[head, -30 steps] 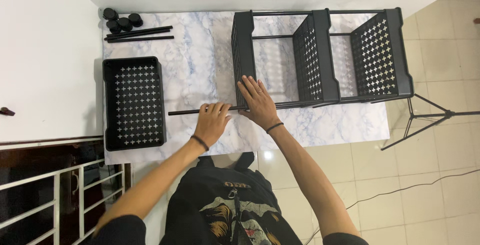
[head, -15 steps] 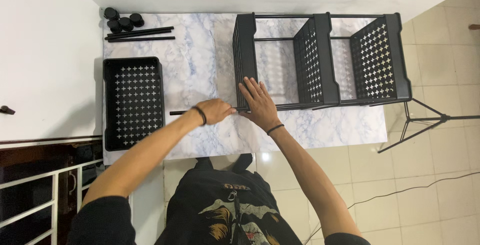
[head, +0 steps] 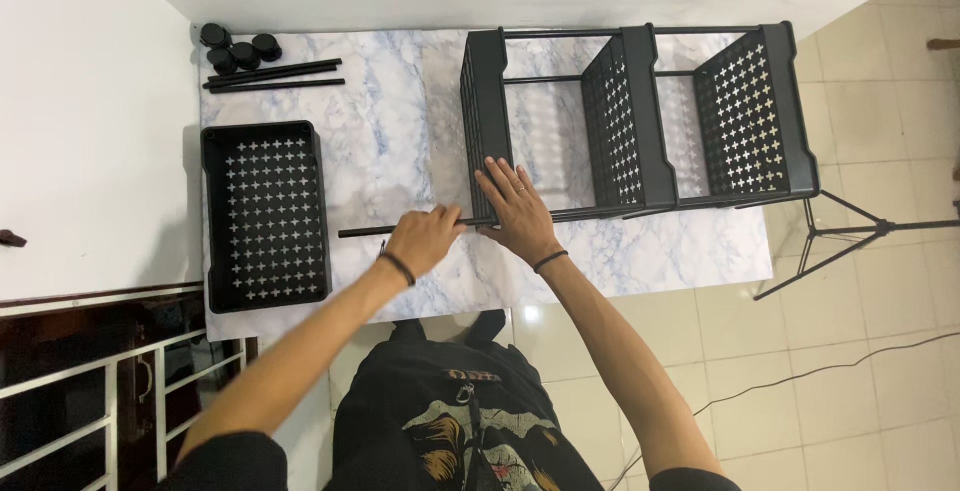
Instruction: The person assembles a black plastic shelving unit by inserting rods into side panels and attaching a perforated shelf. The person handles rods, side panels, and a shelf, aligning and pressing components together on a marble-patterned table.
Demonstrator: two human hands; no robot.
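A black shelf rack [head: 630, 121] lies on its side on the marble table [head: 390, 141], with three perforated trays joined by thin rods. My right hand [head: 515, 213] rests flat with spread fingers on the nearest tray's lower corner. My left hand [head: 425, 239] is closed around a thin black rod [head: 365, 232] that runs left from that corner along the table. A wristband sits on each wrist.
A loose black perforated tray [head: 265, 213] lies at the table's left. Three spare black rods [head: 275, 75] and several black caster wheels [head: 238, 47] sit at the back left corner. A tripod leg [head: 850, 236] stands on the tiled floor at right. A white railing [head: 110, 391] is at lower left.
My left hand slid right along the rod toward the rack corner and stays gripped on it. My right hand has stayed flat on the tray.
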